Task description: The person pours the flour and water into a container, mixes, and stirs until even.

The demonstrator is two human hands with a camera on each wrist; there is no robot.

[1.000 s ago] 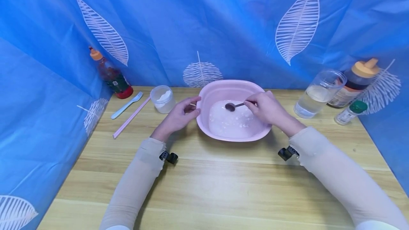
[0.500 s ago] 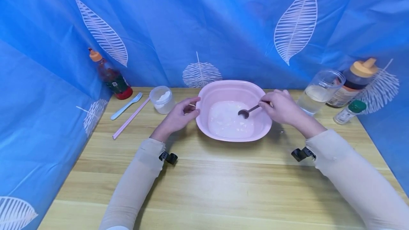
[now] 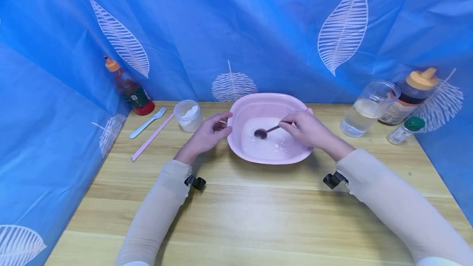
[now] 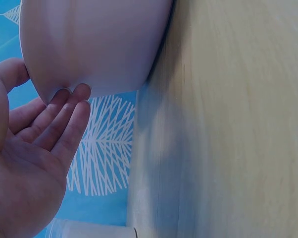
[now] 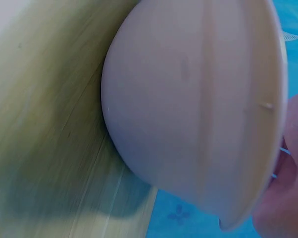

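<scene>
A pink plastic basin [image 3: 236,151] stands on the table with cloudy white liquid and small white lumps in it. At its left rim, my left hand [image 3: 208,132] grips the edge; the left wrist view has the thumb at the rim and the fingers [image 4: 72,126] against the outer wall. Over the basin's right side, my right hand [image 3: 304,128] pinches the handle of a dark spoon [image 3: 260,134]. The spoon's bowl is down at the liquid, left of the basin's middle. In the right wrist view the basin's wall hides the spoon and most of the hand.
A tub of white powder [image 3: 189,116], a pink straw [image 3: 152,138], a light blue fork [image 3: 147,123] and a red sauce bottle [image 3: 134,91] are on the left. A cup of clear liquid [image 3: 363,112], a dark sauce bottle [image 3: 410,95] and a green-capped shaker [image 3: 405,130] stand right.
My right hand and the spoon went right across the basin, then back left, past their first position. The left hand stays at the rim, and the basin has not visibly moved.
</scene>
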